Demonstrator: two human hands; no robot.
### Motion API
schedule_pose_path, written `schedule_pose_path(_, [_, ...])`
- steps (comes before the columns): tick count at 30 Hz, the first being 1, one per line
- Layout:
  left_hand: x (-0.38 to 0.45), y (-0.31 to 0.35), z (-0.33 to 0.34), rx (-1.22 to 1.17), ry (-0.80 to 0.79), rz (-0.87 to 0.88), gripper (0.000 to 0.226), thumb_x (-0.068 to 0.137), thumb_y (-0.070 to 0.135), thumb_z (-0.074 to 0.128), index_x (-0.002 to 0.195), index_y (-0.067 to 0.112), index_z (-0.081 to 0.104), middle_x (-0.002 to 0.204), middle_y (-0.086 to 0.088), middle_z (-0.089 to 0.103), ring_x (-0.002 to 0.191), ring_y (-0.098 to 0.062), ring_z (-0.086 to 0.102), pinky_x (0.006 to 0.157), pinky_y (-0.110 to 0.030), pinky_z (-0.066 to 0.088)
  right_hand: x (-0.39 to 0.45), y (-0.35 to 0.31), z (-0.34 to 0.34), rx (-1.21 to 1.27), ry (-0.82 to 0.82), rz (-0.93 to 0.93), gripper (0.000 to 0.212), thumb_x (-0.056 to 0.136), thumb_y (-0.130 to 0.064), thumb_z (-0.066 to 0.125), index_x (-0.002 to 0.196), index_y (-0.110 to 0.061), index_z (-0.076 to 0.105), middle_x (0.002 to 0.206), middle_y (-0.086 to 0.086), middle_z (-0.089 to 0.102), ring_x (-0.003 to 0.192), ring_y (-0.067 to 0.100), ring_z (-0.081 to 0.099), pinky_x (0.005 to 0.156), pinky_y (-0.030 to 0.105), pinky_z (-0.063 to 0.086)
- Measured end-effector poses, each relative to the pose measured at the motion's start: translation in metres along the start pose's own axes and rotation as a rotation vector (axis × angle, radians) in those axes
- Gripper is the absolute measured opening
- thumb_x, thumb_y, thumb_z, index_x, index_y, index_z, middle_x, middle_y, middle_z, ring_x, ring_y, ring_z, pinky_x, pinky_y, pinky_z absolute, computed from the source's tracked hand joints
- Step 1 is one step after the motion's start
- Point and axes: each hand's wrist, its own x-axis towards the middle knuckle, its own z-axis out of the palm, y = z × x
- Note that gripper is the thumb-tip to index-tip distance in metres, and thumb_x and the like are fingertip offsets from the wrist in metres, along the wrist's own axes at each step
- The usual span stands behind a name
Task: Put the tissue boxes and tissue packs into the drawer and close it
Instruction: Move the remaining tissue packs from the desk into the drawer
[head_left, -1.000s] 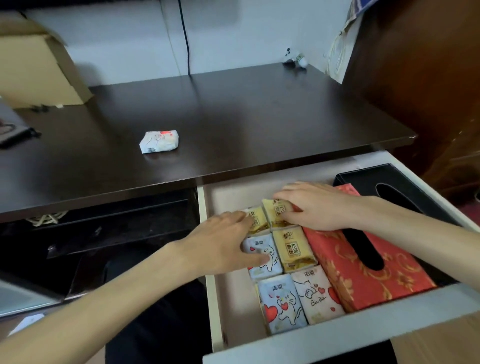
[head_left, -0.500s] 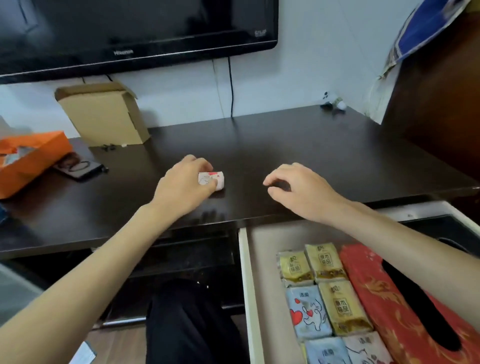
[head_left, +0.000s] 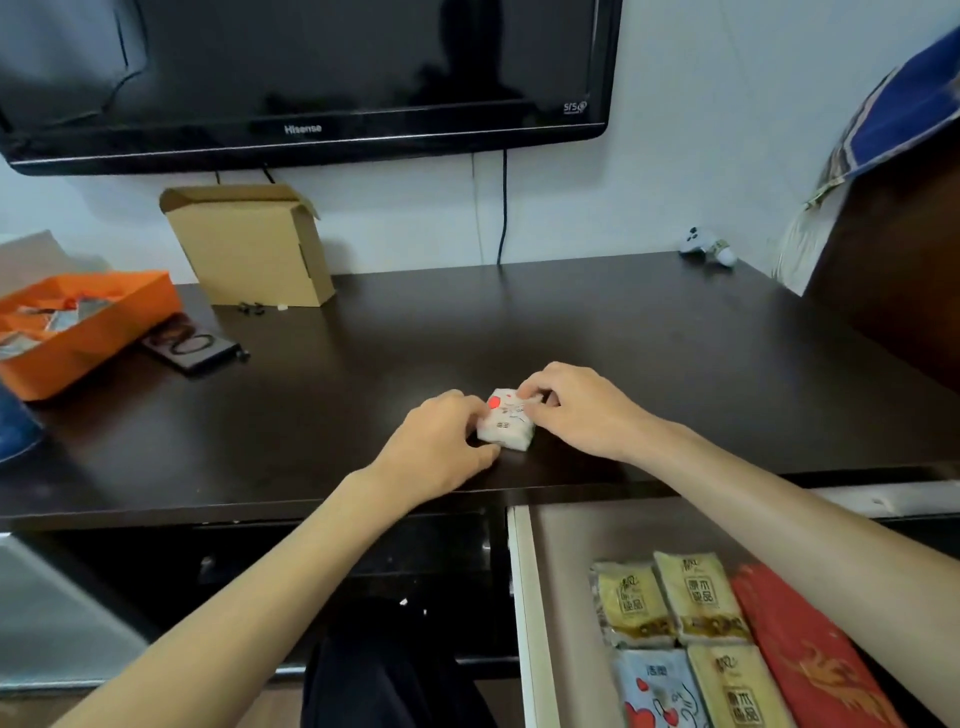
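Observation:
A small white tissue pack (head_left: 506, 422) with a red heart print lies on the dark desk (head_left: 649, 353) near its front edge. My left hand (head_left: 441, 447) grips its left side and my right hand (head_left: 576, 410) pinches its right upper corner. Below the desk at the right, the white drawer (head_left: 524, 613) stands open. Inside it lie several tissue packs (head_left: 675, 639), yellow and blue-white, and a red tissue box (head_left: 810, 654) partly hidden by my right forearm.
A cardboard box (head_left: 254, 244) stands at the back of the desk under a wall-mounted TV (head_left: 301, 78). An orange box (head_left: 78, 322) and a dark phone (head_left: 192, 345) lie at the left. A small white figure (head_left: 709, 248) sits at the back right beside a brown cabinet (head_left: 893, 270).
Both hands left the drawer and came up to the desk. My left hand took hold of the white pack, then my right hand joined it; the pack has shifted toward the right.

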Motion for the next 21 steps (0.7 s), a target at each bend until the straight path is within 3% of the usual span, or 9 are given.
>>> schedule_pose_path(5, [0.001,0.014,0.005,-0.079,-0.004,0.032,0.049,0.079,0.049,0.073,0.121,0.025,0.067,0.111,0.006,0.062,0.098,-0.015,0.061,0.086,-0.038,0.053,-0.025,0.014,-0.015,-0.087,0.000,-0.037,0.023,0.101,-0.034,0.057,0.117,-0.030,0.074,0.097,-0.016,0.056,0.087,0.012,0.057,0.076,0.035,0.046])
schedule_pose_path(9, [0.006,0.023,0.013,-0.128,-0.003,0.067,0.048,0.077,0.035,0.078,0.123,0.025,0.065,0.112,0.004,0.062,0.101,-0.017,0.061,0.089,-0.041,0.052,-0.055,0.018,-0.024,-0.145,-0.007,-0.057,0.020,0.100,-0.036,0.059,0.112,-0.030,0.074,0.095,-0.014,0.060,0.082,0.008,0.058,0.070,0.031,0.044])
schedule_pose_path(14, [0.013,0.027,0.020,-0.133,0.052,0.080,0.052,0.081,0.019,0.070,0.133,0.020,0.060,0.124,0.001,0.063,0.110,-0.018,0.062,0.096,-0.037,0.049,-0.077,0.017,-0.036,0.013,-0.100,-0.079,0.016,0.096,-0.032,0.066,0.102,-0.032,0.081,0.094,-0.016,0.068,0.082,0.006,0.063,0.072,0.027,0.049])
schedule_pose_path(16, [0.016,0.029,0.022,-0.153,0.067,0.082,0.045,0.083,0.014,0.067,0.128,0.019,0.064,0.118,0.003,0.069,0.108,-0.016,0.064,0.097,-0.037,0.049,-0.076,0.019,-0.039,0.058,-0.094,-0.118,0.016,0.096,-0.030,0.067,0.100,-0.032,0.082,0.090,-0.018,0.067,0.081,0.004,0.061,0.072,0.027,0.048])
schedule_pose_path(18, [0.020,0.032,0.025,-0.183,0.058,0.095,0.035,0.084,0.010,0.063,0.116,0.021,0.070,0.109,0.006,0.072,0.103,-0.014,0.064,0.094,-0.039,0.051,-0.069,0.024,-0.042,0.040,-0.010,-0.149,0.015,0.093,-0.025,0.069,0.096,-0.032,0.082,0.091,-0.014,0.066,0.082,0.008,0.060,0.076,0.037,0.051])
schedule_pose_path(20, [0.024,0.037,0.026,-0.203,0.044,0.108,0.030,0.086,0.010,0.062,0.111,0.023,0.073,0.107,0.007,0.072,0.100,-0.012,0.064,0.091,-0.040,0.053,-0.061,0.035,-0.045,-0.034,0.026,-0.147,0.015,0.091,-0.027,0.072,0.103,-0.034,0.078,0.102,-0.015,0.064,0.094,0.009,0.056,0.083,0.042,0.051])
schedule_pose_path(21, [0.026,0.040,0.026,-0.205,0.042,0.111,0.029,0.087,0.011,0.063,0.112,0.023,0.073,0.107,0.007,0.072,0.099,-0.012,0.063,0.091,-0.040,0.053,-0.058,0.040,-0.047,-0.051,-0.013,-0.135,0.025,0.089,-0.032,0.075,0.113,-0.034,0.074,0.113,-0.017,0.062,0.104,0.008,0.053,0.088,0.038,0.050])
